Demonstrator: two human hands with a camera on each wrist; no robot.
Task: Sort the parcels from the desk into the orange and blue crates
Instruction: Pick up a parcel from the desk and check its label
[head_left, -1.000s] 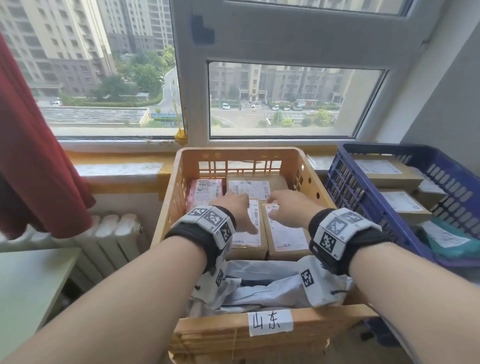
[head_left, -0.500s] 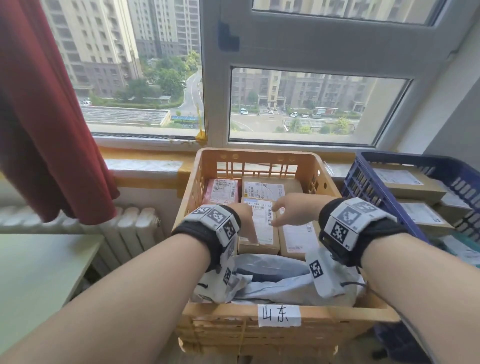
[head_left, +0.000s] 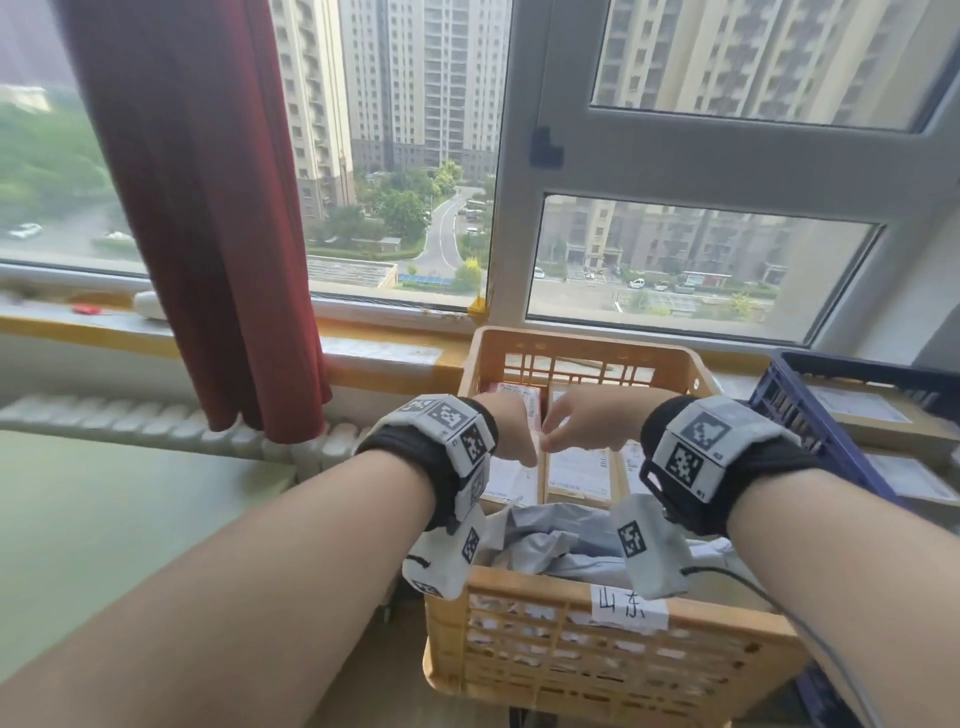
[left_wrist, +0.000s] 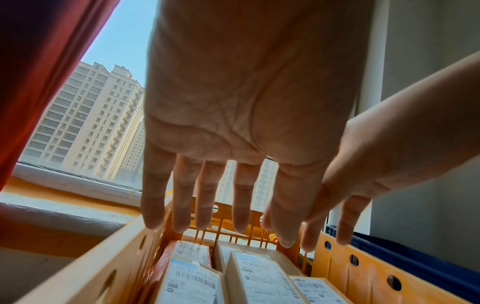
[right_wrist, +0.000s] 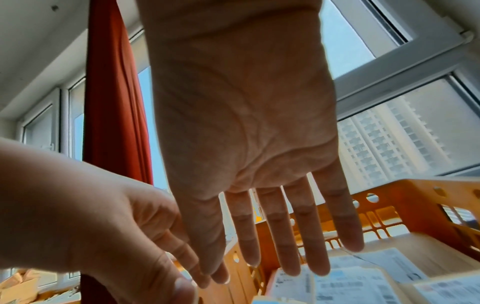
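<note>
Window-side sorting station: both grips empty with fingers straight, left hand (head_left: 511, 434) and right hand (head_left: 587, 423) side by side over the orange crate (head_left: 582, 358); boxed parcels (left_wrist: 259, 275) directly below, long axes toward the window; desk unseen.

From the head view we cannot see the fingertips of our left hand (head_left: 511, 431), which curl out of sight behind its own back, and our right hand (head_left: 584, 423) covers the far boxes in the orange crate (head_left: 582, 644) beneath it. The printing on the parcel labels (left_wrist: 262, 273) below our fingers is too small and smeared to read. The blue crate (head_left: 831, 431), off to the right of our right hand, is cut by the picture's edge, so we cannot see all it holds. Under our wrists, the grey mailer bags (head_left: 550, 545) are partly hidden by the wrist bands (head_left: 691, 447). In the right wrist view the nearest labels (right_wrist: 345, 288) are blurred.
</note>
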